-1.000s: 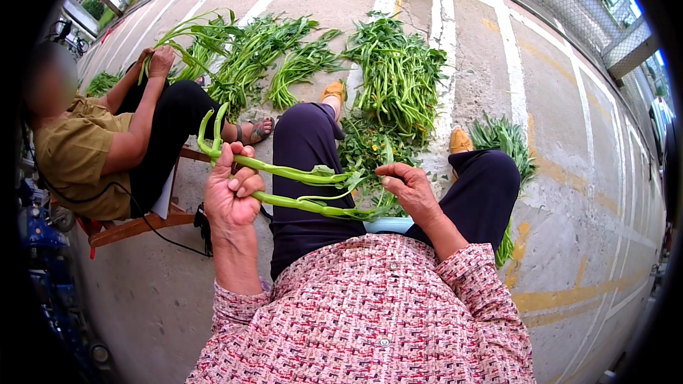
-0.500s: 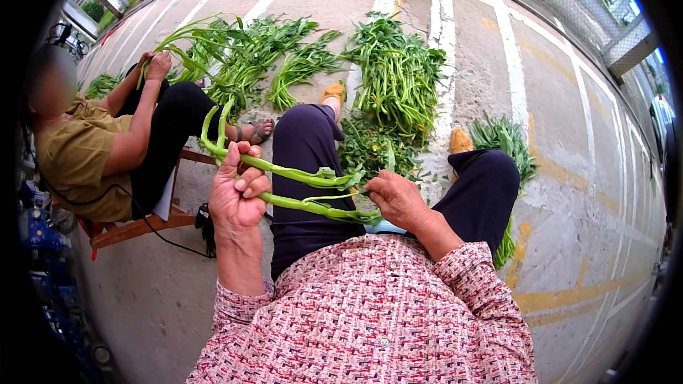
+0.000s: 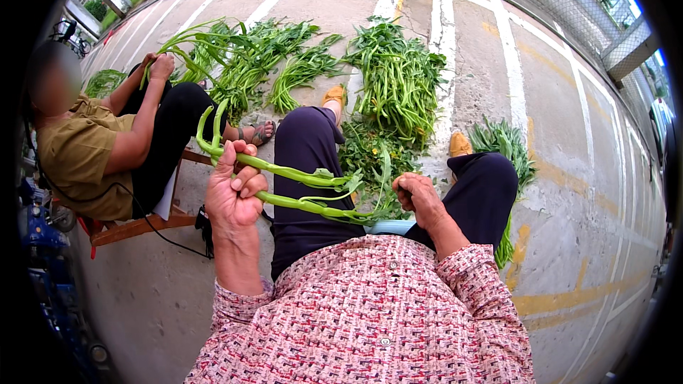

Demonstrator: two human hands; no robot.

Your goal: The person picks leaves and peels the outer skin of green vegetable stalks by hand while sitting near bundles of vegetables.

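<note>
My left hand (image 3: 237,183) is closed around a few long, thick green vegetable stems (image 3: 299,174) that look like water spinach. Their bent ends rise above the fist, and the leafy tips (image 3: 348,185) reach right over my lap. My right hand (image 3: 421,199) is curled closed just beyond those tips, apart from them; whatever its fingers hold, if anything, is hidden. Beyond it, between my feet, lies a loose pile of leaves and trimmings (image 3: 377,144).
A big heap of greens (image 3: 398,78) lies ahead, with more bunches (image 3: 256,57) to its left and another (image 3: 501,146) by my right shoe. At left, a person (image 3: 92,135) on a wooden seat (image 3: 142,230) handles stems. A light-blue edge (image 3: 390,227) shows at my lap.
My right hand has drawn away to the right from the leafy ends and curled closed. The left hand keeps its grip, shifting slightly left.
</note>
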